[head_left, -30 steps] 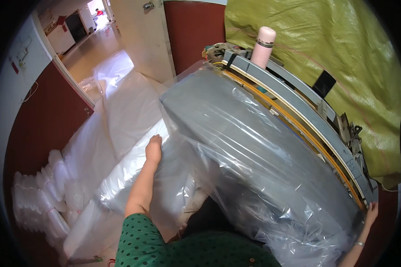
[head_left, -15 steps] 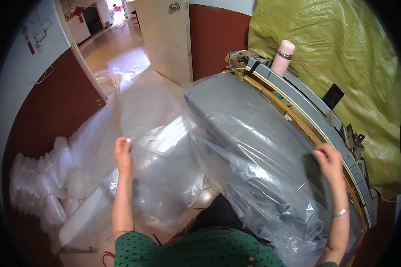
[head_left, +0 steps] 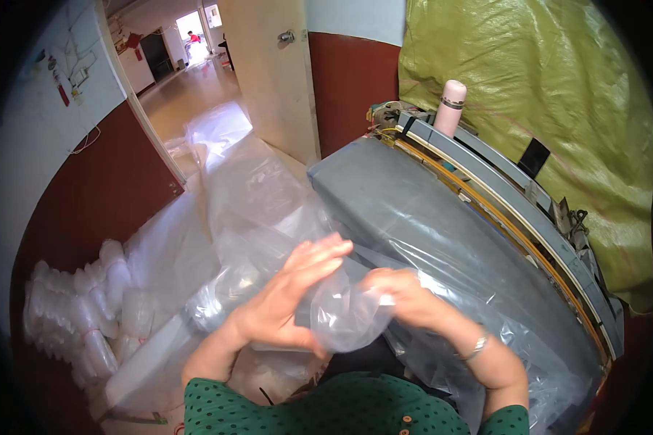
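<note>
I see a person in a green dotted shirt [head_left: 319,415] bent over clear plastic sheet [head_left: 350,319], both arms reaching in from the near side. A loose loop of the sheet is bunched between the two hands, right in front of the body. The left hand [head_left: 283,296] is spread wide, thumb well away from the fingers, cupped around the left side of that loop; I cannot tell whether the palm touches it. The right hand [head_left: 405,296] is blurred but narrow, its curled fingers holding the right side of the loop. A silver bracelet [head_left: 479,346] circles the right wrist.

To the right stands a long grey table [head_left: 363,170], with more clear plastic draped over its near part. Along its far right side run an orange strip [head_left: 496,226] and a grey metal rail [head_left: 511,194]. A pink bottle [head_left: 450,109] stands upright by the far end of the rail, and a black phone [head_left: 535,158] leans farther right, against a yellow-green cover [head_left: 537,80].

On the left, a heap of clear film [head_left: 250,181] stretches toward the open door [head_left: 272,72], and plastic bundles [head_left: 91,312] lie stacked by the dark red wall [head_left: 80,203].
</note>
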A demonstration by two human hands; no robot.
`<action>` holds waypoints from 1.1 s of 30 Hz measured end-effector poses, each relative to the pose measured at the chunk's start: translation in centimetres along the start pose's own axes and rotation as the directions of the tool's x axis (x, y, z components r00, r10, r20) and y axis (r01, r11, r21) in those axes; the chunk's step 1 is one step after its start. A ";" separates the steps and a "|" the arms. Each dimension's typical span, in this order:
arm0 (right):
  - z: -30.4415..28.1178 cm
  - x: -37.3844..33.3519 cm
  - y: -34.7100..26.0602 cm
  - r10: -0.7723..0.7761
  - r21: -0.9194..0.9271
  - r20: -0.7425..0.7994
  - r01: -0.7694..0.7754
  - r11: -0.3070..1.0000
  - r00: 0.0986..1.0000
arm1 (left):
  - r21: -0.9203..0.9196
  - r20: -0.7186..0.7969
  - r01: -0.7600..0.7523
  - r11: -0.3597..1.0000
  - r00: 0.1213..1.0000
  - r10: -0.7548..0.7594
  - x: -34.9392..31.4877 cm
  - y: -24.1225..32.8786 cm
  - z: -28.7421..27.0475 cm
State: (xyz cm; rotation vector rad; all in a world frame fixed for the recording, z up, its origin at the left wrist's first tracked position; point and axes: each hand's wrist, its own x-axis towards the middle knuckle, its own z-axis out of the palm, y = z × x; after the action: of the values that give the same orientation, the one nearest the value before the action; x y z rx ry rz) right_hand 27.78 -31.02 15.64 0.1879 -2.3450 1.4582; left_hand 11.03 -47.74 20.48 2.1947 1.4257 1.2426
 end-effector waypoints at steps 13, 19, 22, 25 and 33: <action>-16.2 -4.3 -9.5 -0.138 -0.931 -0.275 -0.227 0.285 0.952 | 0.404 -0.889 0.470 0.785 0.405 0.215 0.9 -5.9 -16.0; -22.9 -11.9 -15.8 -0.713 -0.802 -0.591 -0.179 0.570 0.376 | 0.861 -0.508 0.318 0.398 0.581 0.636 1.7 2.5 -9.9; -20.7 -17.4 -18.1 -0.527 -0.667 -0.707 -0.197 0.718 0.472 | 0.731 -0.109 0.576 0.366 0.628 -0.771 -2.5 -3.1 -1.9; -18.1 -25.7 -18.1 0.418 -0.734 -0.513 -0.636 0.240 0.750 | 0.493 0.821 0.251 0.833 0.183 -0.541 -11.8 -9.0 4.0; -9.1 -38.4 -15.7 0.795 -0.530 -0.390 -0.819 0.219 0.465 | 0.207 0.579 0.075 0.975 0.795 -0.184 12.6 -1.2 14.0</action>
State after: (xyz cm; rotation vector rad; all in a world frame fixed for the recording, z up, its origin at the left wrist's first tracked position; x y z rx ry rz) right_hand 70.18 -33.23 17.88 -1.5039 -2.8675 0.6953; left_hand 22.95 -33.36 17.83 2.2533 1.4052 0.3168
